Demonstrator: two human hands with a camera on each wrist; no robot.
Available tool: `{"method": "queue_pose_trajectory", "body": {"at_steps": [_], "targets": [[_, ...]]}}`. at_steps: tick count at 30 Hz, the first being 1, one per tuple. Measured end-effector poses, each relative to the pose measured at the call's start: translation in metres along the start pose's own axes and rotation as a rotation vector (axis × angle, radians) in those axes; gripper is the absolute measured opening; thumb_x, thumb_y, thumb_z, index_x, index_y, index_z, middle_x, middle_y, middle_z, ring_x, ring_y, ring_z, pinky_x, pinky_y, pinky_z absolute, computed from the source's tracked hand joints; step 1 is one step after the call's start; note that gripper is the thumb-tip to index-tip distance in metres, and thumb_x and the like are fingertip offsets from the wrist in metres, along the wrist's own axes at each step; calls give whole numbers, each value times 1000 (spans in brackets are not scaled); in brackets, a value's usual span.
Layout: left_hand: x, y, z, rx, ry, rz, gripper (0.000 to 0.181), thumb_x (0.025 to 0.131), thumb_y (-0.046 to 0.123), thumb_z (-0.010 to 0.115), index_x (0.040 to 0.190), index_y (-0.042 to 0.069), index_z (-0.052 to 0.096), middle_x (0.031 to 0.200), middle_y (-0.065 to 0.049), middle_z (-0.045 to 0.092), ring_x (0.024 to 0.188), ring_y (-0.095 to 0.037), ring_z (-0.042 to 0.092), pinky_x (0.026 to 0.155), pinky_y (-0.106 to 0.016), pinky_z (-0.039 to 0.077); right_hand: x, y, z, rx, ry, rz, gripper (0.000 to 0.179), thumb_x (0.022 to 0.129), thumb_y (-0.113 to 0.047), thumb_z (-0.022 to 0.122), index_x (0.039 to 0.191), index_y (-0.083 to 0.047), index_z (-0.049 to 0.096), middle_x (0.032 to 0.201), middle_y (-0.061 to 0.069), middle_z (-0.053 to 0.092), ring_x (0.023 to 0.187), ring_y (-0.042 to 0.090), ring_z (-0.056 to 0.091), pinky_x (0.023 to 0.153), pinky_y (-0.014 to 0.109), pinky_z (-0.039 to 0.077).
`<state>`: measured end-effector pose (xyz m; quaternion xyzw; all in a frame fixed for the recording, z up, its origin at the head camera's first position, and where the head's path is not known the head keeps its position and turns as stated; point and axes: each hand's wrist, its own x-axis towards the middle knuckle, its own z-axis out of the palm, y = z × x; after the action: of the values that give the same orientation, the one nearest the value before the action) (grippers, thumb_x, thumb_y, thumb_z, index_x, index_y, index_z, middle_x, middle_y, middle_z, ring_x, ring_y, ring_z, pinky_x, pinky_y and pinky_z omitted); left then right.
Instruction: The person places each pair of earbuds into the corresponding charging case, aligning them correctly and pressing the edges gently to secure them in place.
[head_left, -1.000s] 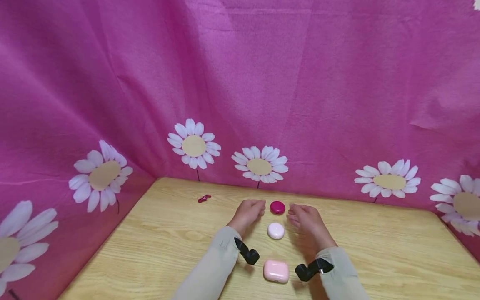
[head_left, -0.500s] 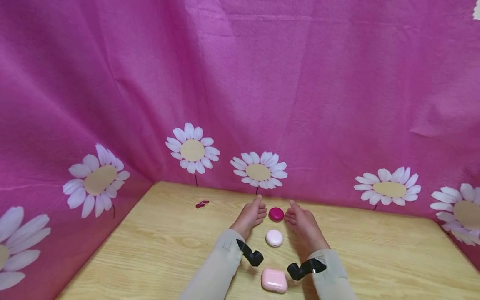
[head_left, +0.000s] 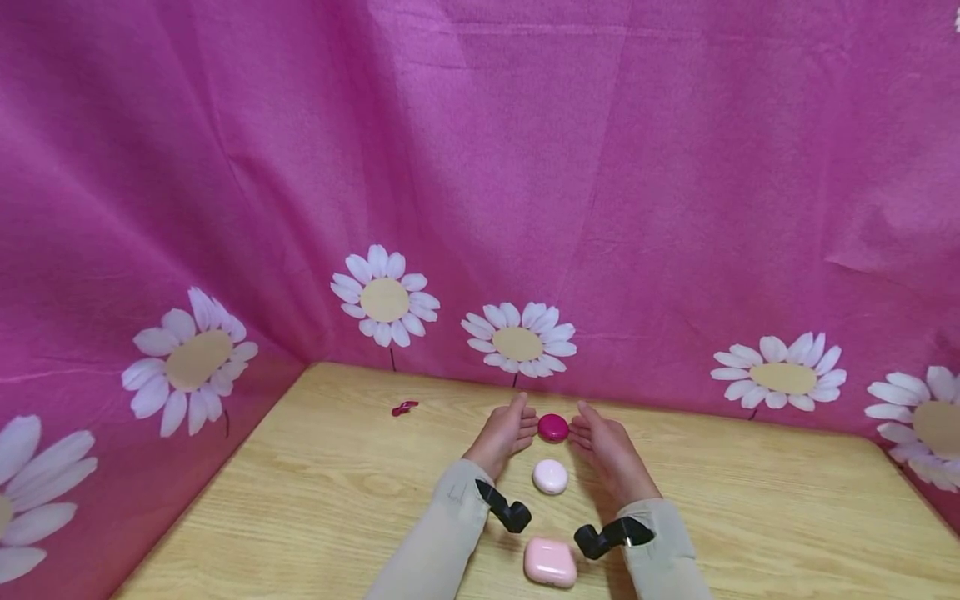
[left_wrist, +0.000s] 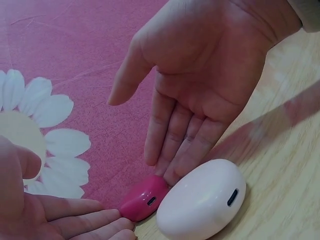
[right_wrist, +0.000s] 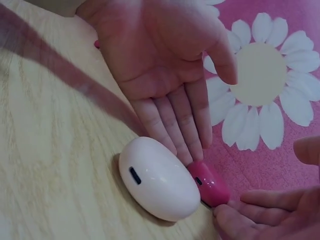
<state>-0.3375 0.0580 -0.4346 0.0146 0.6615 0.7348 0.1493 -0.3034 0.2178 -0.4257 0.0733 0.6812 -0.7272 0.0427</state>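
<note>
A round magenta earbud case (head_left: 553, 428) lies toward the back of the table, its port showing in the left wrist view. My left hand (head_left: 504, 437) is on its left, fingers straight and thumb up, fingertips at the case's side. My right hand (head_left: 609, 450) mirrors this on the right, its straight fingertips also at the case. From the wrist views both hands seem to touch it. In front sits a rounded pale pink, nearly white earbud case (head_left: 551, 477). Nearest me is a larger pink earbud case (head_left: 551, 562), between the forearms.
A small dark-red item (head_left: 405, 408), too small to identify, lies at the back left of the wooden table (head_left: 315, 492). A magenta cloth (head_left: 637, 208) with printed daisies hangs behind and to the left. Black wrist cameras stick inward from both sleeves.
Both hands have turned thumbs up with fingers straightened beside the magenta case. The left hand has moved slightly right, closer to it. The head view has tilted up a little.
</note>
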Motion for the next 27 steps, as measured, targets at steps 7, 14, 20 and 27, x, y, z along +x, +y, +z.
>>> {"method": "queue_pose_trajectory", "body": {"at_steps": [7,14,20,27], "targets": [[-1,0,-3,-15,1,-3,61,102,38,36,131,-15,48,129,-30,54,124,-38,51,102,-44,42,1,-1,4,-33,17,-6,66,105,-33,34,136,25,26,139,42,33,131,48,35,110,48,30],[-3,3,-3,13,89,14,43,95,21,48,120,-13,58,110,-19,66,102,-24,64,90,-33,51,0,-2,7,0,-2,-17,59,105,-24,34,137,25,25,140,42,32,132,48,34,110,46,30],[-4,6,-1,58,168,71,28,91,14,56,100,-9,69,82,-7,65,72,-8,57,67,-20,50,-5,-8,10,34,40,-35,59,104,-27,36,136,22,30,139,38,36,130,43,39,109,46,32],[-10,18,5,37,187,184,30,94,12,55,113,-9,66,103,-18,70,96,-25,68,87,-38,53,-12,-24,13,9,83,-81,56,104,-29,38,136,17,37,139,34,42,129,42,43,105,54,35]]}}
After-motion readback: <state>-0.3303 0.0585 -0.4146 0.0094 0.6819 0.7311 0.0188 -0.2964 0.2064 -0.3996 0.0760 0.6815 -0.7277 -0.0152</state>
